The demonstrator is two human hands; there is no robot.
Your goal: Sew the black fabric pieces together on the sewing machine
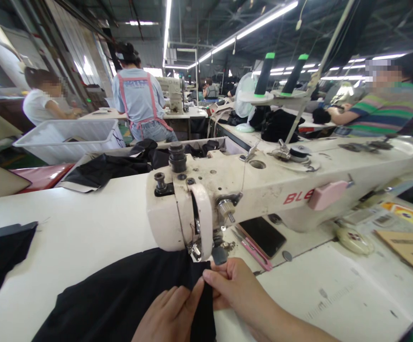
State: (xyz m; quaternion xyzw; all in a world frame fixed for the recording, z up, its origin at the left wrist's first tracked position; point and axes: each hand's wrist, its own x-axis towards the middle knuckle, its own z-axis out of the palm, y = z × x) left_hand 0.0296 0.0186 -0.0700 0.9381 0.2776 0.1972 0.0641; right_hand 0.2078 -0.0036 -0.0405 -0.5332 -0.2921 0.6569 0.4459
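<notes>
A piece of black fabric [121,289] lies on the white sewing table, its far edge under the head of a sewing machine [263,185]. My right hand [237,287] pinches the fabric's right edge between thumb and fingers, just in front of the needle area. On top of the cloth, my left hand [173,311] grips it with bent fingers, its index fingertip meeting my right thumb. The presser foot and needle are mostly hidden behind the machine's white guard [202,223]. Another black fabric piece [3,256] rests at the left.
Behind the machine arm lie a phone [262,236] and pink-handled tweezers [258,254]. Black cloth [110,168] is heaped beyond the table, near a white bin [71,137]. Thread cones [264,76] stand at the back. Several people work at other stations.
</notes>
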